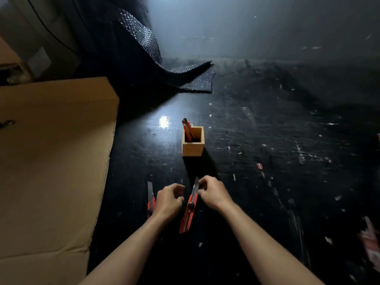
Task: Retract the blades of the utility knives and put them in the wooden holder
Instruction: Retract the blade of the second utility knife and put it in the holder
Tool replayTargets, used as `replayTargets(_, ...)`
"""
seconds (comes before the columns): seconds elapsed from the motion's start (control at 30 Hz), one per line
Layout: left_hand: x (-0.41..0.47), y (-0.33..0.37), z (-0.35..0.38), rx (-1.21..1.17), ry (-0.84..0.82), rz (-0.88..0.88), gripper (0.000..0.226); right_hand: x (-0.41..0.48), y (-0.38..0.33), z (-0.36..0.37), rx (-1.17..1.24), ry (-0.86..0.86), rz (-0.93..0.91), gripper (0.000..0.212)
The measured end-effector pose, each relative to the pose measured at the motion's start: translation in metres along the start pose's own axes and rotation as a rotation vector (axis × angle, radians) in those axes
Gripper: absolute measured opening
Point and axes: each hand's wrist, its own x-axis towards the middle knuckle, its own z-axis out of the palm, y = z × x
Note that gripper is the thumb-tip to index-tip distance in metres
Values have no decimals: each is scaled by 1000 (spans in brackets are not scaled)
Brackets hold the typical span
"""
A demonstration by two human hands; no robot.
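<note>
A red utility knife (188, 214) with its blade out lies between my hands, tip pointing away. My right hand (212, 192) pinches it near the blade end. My left hand (169, 199) is curled beside the black knob on its body, touching or almost touching it. A second red knife (150, 199) with its blade out lies on the floor just left of my left hand, partly hidden by it. Farther ahead stands the square wooden holder (193, 149), with one red knife (188, 129) upright inside it.
The dark floor (267, 161) is scuffed and strewn with small scraps. A large flattened cardboard box (51, 161) lies at the left. Black bubble-textured sheeting (185, 79) curls down at the back. Red-and-white packaging (372, 243) sits at the right edge.
</note>
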Motion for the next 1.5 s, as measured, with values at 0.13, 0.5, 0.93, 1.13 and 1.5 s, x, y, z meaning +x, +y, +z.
replayTargets(0.13,-13,-11,17,5,-108,-32,38,-22,21,36,116,-52,153,22)
replayTargets(0.5,-28,-27,30,-309,-202,-166,38,-42,43,58,431,-85,192,33)
replayTargets(0.93,-35,57,-46,-546,-100,129,44,-56,-30,-34,678,-10,-200,29)
replayTargets(1.13,-40,119,-95,-648,-97,286,53,-67,-83,-101,732,14,-384,31)
replayTargets(1.5,-63,192,-149,-697,-14,525,62,-96,-147,-172,422,374,-677,33)
